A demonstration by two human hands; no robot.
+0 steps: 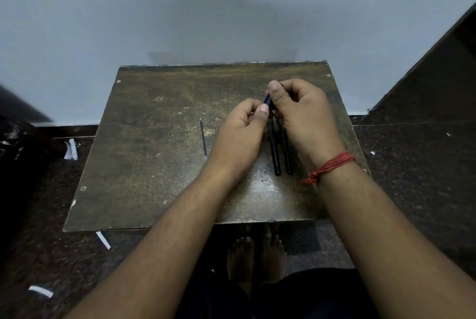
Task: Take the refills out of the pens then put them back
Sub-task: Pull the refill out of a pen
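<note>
Both hands pinch one pen (267,99) above table (144,138): left hand (242,130), right hand (304,115). Twist gently, pull refill straight; loose refill (203,138) lies left.

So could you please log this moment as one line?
left hand: grips pen | right hand: grips pen | refill: on table | two pens: on table

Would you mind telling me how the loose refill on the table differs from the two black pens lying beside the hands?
The refill is thin and bare; the black pens are much thicker. The refill lies alone, left of the left hand; the pens lie as a close pair between that hand and the right hand. All three lie flat on the table, pointing roughly away from the person.
</note>
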